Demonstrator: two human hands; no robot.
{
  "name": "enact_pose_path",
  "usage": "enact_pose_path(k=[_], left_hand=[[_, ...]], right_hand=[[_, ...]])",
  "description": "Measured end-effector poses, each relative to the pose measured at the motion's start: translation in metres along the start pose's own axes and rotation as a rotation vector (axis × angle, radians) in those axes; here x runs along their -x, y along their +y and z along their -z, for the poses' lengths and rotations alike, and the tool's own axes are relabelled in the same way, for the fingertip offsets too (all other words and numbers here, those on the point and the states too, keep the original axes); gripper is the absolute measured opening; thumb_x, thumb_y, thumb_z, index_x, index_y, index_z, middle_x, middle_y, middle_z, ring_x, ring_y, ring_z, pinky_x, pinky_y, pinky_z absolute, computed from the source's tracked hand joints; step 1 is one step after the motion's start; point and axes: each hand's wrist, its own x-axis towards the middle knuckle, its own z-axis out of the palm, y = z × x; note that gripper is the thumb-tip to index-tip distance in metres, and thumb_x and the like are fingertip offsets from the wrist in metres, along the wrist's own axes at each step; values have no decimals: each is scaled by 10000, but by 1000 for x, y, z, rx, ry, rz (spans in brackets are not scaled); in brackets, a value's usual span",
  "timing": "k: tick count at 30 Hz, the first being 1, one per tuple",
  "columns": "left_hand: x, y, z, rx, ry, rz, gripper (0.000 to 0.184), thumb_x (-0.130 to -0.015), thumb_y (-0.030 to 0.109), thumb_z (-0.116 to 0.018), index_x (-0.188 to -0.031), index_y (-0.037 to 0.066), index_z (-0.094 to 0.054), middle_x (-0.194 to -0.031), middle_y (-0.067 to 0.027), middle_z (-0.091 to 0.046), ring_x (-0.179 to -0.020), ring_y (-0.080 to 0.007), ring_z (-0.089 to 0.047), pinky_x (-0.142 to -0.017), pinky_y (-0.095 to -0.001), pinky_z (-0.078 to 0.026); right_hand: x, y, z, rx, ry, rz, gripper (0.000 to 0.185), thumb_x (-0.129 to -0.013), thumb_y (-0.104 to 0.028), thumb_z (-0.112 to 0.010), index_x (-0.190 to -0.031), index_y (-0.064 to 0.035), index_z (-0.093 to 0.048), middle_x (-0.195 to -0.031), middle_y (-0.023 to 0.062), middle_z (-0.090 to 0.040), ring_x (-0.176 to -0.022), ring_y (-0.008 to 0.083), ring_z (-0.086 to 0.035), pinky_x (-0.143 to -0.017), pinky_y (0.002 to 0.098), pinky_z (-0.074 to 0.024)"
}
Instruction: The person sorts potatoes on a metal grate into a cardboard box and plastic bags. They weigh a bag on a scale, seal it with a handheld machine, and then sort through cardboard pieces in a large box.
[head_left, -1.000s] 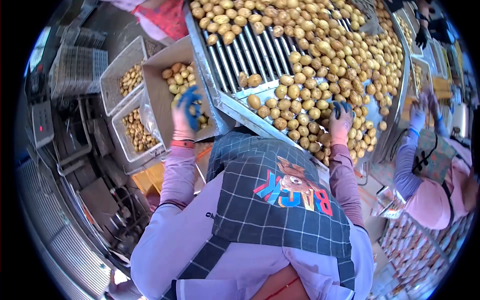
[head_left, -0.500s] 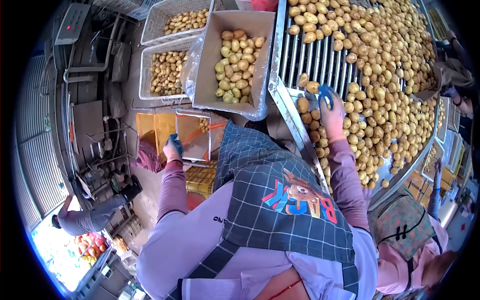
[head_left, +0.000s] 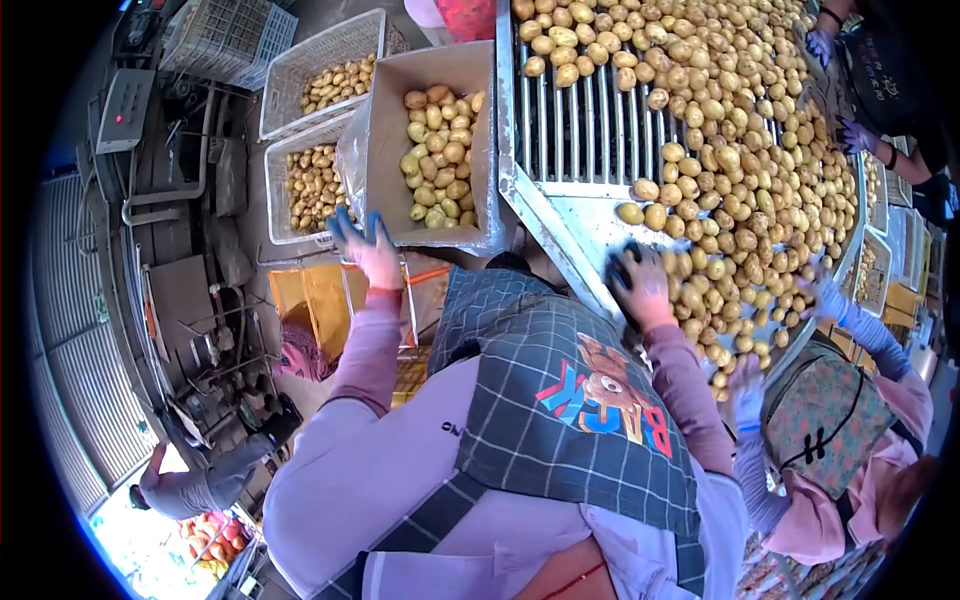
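My left hand (head_left: 370, 250), in a blue-fingered glove, is open with its fingers spread, just below the cardboard box (head_left: 384, 215) and beside the lower white crate. It holds nothing. My right hand (head_left: 640, 285), in a dark glove, rests at the near edge of the metal sorting table (head_left: 575, 215), left of the potatoes (head_left: 730, 260). Its fingers are apart, and nothing shows in them. Larger potatoes, some greenish, lie inside the plastic-lined box. Bare metal rollers (head_left: 590, 125) show beyond the table's near plate.
Two white crates (head_left: 275, 195) of small potatoes stand left of the box. A co-worker (head_left: 835, 430) reaches over the table at the right, and another person's gloved hands (head_left: 855, 137) are at its far right. A control box (head_left: 126, 110) and metal frames are at the left.
My right hand has moved down from the rollers to the table's near edge. My left hand has risen toward the box and crates. The co-worker's hands have come up to the potatoes.
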Motion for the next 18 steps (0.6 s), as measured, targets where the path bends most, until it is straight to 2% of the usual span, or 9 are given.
enact_pose_path(k=[3, 5, 7, 9, 11, 15, 16, 17, 18], left_hand=[[-58, 13, -62, 563, -417, 87, 344, -897, 114, -597, -1190, -67, -584, -1137, -134, -656, -1006, -193, -614, -907, -293, -460], [-81, -41, -149, 525, -577, 295, 357, -847, 149, -651, -1134, -60, -611, -1050, -179, -677, -973, -238, -636, -867, -320, -468], [-106, -101, -217, -374, -941, -171, 332, -888, 280, -549, -1064, 17, -649, -1067, -215, -656, -979, -370, -634, -817, -440, -495], [-100, -148, -275, -611, -995, -213, 361, -951, 269, -388, -1085, 71, -657, -1092, -175, -663, -1030, -331, -641, -862, -460, -506], [-78, -103, -262, -563, -554, 297, 351, -859, 310, -628, -1069, 31, -662, -1090, -181, -664, -998, -317, -649, -803, -434, -528], [-98, -10, -239, 836, -880, 1132, 297, -845, 351, -675, -1025, 115, -671, -766, -24, -643, -544, -181, -560, -486, -278, -464], [-126, -15, -237, 1133, -1246, 1089, 289, -871, 346, -640, -1058, 127, -658, -834, -11, -652, -633, -164, -590, -494, -280, -468], [-146, -7, -226, 1311, -1040, 888, 317, -872, 371, -634, -1081, 133, -643, -856, 2, -652, -690, -188, -598, -561, -301, -501], [-185, -13, -219, 662, -807, 255, 254, -931, 313, -557, -1055, 103, -623, -857, -24, -635, -703, -176, -594, -619, -302, -508]], right_hand=[[47, 28, -1, 49, 172, -90, 400, -776, -232, -676, -1166, -160, -628, -1306, 170, -502, -1170, 371, -477, -1025, 449, -367], [66, 42, -9, -72, 264, -266, 390, -787, -220, -674, -1166, -139, -632, -1321, 176, -496, -1186, 375, -468, -1043, 456, -346], [80, 50, -26, -49, 299, -392, 424, -802, -224, -680, -1206, -114, -607, -1327, 201, -494, -1226, 396, -436, -1059, 473, -323], [90, 50, -46, -38, 286, -522, 467, -803, -243, -684, -1243, -122, -585, -1345, 215, -469, -1248, 413, -407, -1067, 484, -307], [85, 33, -40, -33, 301, -528, 435, -825, -254, -655, -1229, -104, -594, -1330, 209, -487, -1246, 405, -415, -1076, 478, -293], [77, 29, -28, -70, 226, -516, 431, -799, -207, -650, -1215, -103, -604, -1331, 170, -505, -1243, 378, -435, -1069, 460, -312], [74, 29, -25, -98, 207, -521, 433, -789, -201, -658, -1207, -96, -609, -1327, 170, -510, -1238, 378, -442, -1067, 460, -317], [73, 33, -25, -132, 237, -508, 397, -792, -191, -663, -1175, -89, -632, -1272, 173, -554, -1192, 368, -490, -1037, 452, -357], [67, 32, -20, -166, 310, -490, 337, -805, -180, -658, -1127, -79, -656, -1180, 179, -603, -1106, 365, -547, -964, 438, -420]])
